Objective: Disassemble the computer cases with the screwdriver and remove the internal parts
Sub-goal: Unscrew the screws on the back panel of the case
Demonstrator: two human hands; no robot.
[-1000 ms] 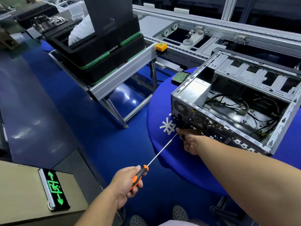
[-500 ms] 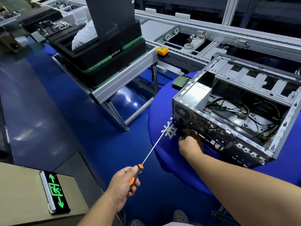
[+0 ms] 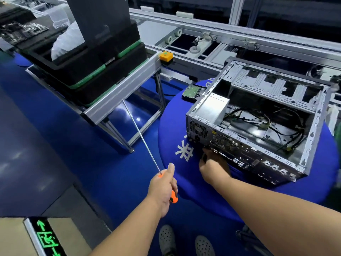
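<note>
Steel computer case (image 3: 258, 126), boxy, open-topped, on your blue-clothed worktop (image 3: 171, 130); your right hand (image 3: 214, 168) pinches a small dark part at its perforated rear; your left hand (image 3: 163, 187) grips the slim-shafted, orange-handled screwdriver (image 3: 140, 135).

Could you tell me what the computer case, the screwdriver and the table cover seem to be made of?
Case: bare sheet metal, probably steel, dull grey, with stamped slots and punched vents. Screwdriver: thin bright metal shaft that glints, with an orange and black handle that looks like plastic or rubber, gripped in the left hand. Table cover: blue fabric by its look, matte, stretched smooth over the round edge.
</note>
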